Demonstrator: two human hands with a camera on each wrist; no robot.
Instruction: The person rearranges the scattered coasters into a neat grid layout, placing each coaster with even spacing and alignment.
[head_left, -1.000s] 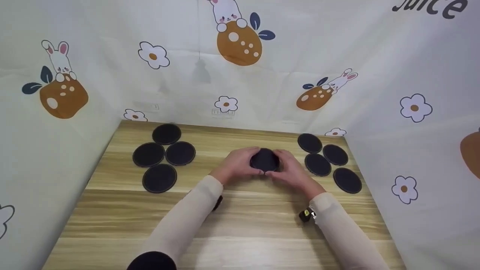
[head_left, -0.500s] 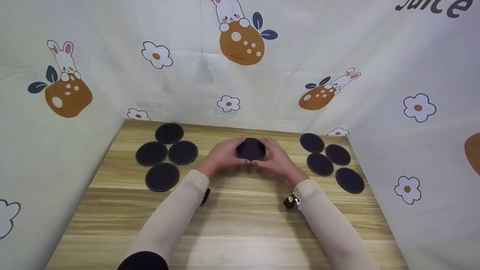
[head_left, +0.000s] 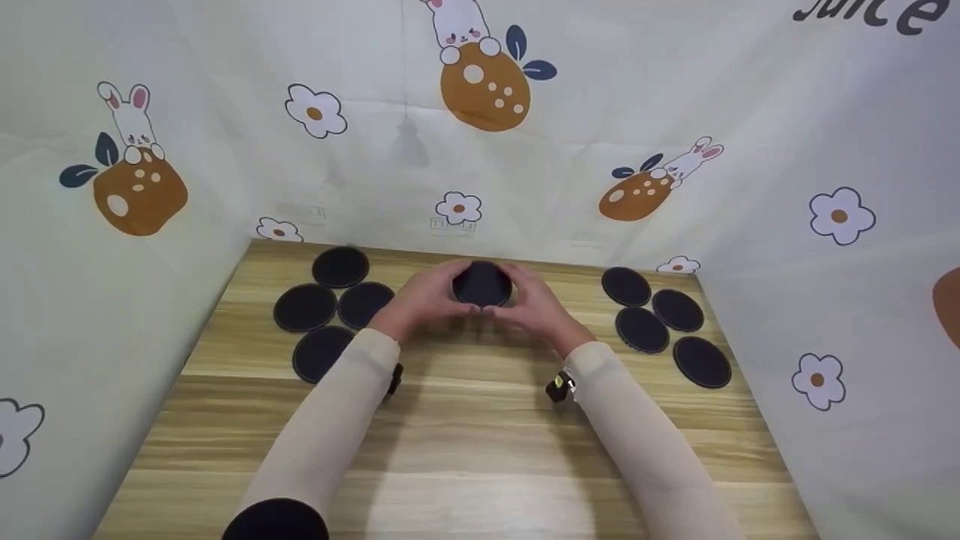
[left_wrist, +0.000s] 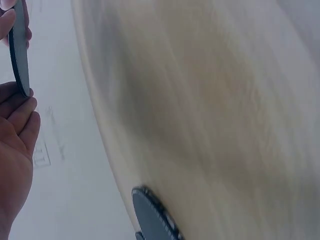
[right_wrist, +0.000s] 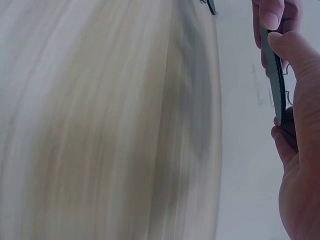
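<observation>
1. Far left, a group of four flat dark discs [head_left: 304, 307] lies on the counter [head_left: 480, 435], edges close together; the left forearm and wrist cover parts of two of them.
2. The left hand [head_left: 427, 294] reaches in from the near side, forearm slanting inward. Its thumb lies along the near edge of the held disc [head_left: 482, 283], its fingers round the far left edge: a firm, curved grip.
3. At the centre, the held disc is between the two hands, raised off the counter near its back edge; whether it is one layer or several, I cannot tell. The step in hand looks like positioning it there. The next move probably calls for level lowering, with both hands letting go evenly.
4. The right hand [head_left: 534, 304] mirrors the left, fingers curved round the far right edge, thumb tip almost meeting the other thumb.
5. Far right, four more dark discs [head_left: 643, 330] lie flat, the nearest slightly apart from the rest.
</observation>
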